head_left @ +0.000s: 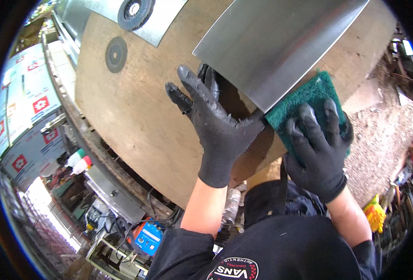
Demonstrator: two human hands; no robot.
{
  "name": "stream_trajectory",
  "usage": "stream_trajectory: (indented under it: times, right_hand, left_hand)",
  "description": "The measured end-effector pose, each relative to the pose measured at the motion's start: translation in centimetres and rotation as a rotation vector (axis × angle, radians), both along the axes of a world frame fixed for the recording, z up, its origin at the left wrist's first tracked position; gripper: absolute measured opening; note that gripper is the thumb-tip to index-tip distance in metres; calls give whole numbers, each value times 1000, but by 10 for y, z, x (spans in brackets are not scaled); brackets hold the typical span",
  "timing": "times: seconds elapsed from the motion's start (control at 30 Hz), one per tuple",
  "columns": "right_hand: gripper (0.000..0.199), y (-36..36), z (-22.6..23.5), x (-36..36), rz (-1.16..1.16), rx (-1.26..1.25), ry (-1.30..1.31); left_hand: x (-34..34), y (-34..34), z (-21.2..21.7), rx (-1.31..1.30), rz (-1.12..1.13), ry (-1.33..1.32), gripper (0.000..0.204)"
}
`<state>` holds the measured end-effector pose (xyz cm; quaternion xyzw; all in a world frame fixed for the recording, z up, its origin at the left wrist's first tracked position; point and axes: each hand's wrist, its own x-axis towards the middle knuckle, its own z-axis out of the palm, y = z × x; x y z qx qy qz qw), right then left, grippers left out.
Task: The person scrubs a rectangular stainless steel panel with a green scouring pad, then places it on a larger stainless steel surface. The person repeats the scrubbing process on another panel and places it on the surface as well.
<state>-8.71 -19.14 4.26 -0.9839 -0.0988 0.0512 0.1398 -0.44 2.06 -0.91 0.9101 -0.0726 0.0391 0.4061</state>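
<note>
A bent grey metal sheet (281,46) reaches over the wooden table from the far edge of the view, its near corner toward me. My left hand (223,121), in a dark work glove, is beside the sheet's left edge. Its fingers are spread, and the thumb lies close to the near corner; whether it touches is unclear. My right hand (316,154), gloved too, has its fingers over a green scouring pad (304,95), which meets the sheet's near corner and right edge. The glove's fingertips look worn and greyish.
On the wooden tabletop (141,116) lie a dark grinding disc (116,55) and, farther off, a flap disc (136,13) on a flat metal sheet (164,23). Below left are a blue-fronted machine (148,238) and cables. Gravelly ground (379,130) and a yellow object (375,213) lie right.
</note>
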Motion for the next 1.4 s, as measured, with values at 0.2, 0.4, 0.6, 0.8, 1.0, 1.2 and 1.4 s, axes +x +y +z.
stream_trajectory:
  times: [0.2,0.4,0.6,0.8,1.0,1.2,1.4]
  right_hand:
    - [56,-27,5,-13,-52,361,-47]
    - [64,-101,1,-74,-164,555,-15]
    - [74,-132,7,-89,-45,531,32]
    - [62,-52,6,-82,305,604,-64]
    - [44,60,18,-26,755,355,113]
    - [46,168,-49,-12,424,892,-58]
    - [43,98,5,-40,383,525,-323]
  left_hand:
    - [-13,17,12,169,-38,48,151]
    - [-11,49,68,379,-115,79,136]
    - [66,-10,105,195,-248,-81,70]
    - [164,-92,67,527,-308,-39,101]
    - [166,-153,85,829,-312,230,162]
    - [167,-150,78,909,-237,188,160]
    - [140,-110,112,1003,-245,-280,138]
